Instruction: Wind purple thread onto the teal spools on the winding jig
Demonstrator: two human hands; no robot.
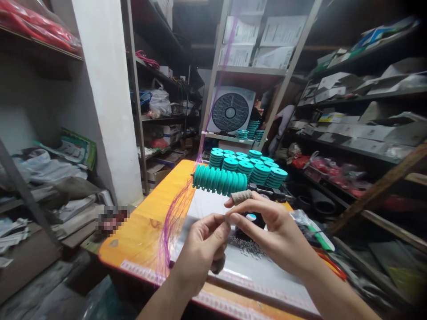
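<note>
Orange tabletop [143, 213]; hands [205, 244] [278, 222] above (fingertips [235, 218] together)

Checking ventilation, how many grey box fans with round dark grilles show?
1 fan, on the pale shelving rack beyond the stacked round teal spools; others may be hidden.

Spool row [219, 180] before spool stacks [245, 168], threads [166, 231] to its left, what may be beads [250, 250] on a board [207, 204] atop the table [142, 229], fan [230, 112] behind.
</note>
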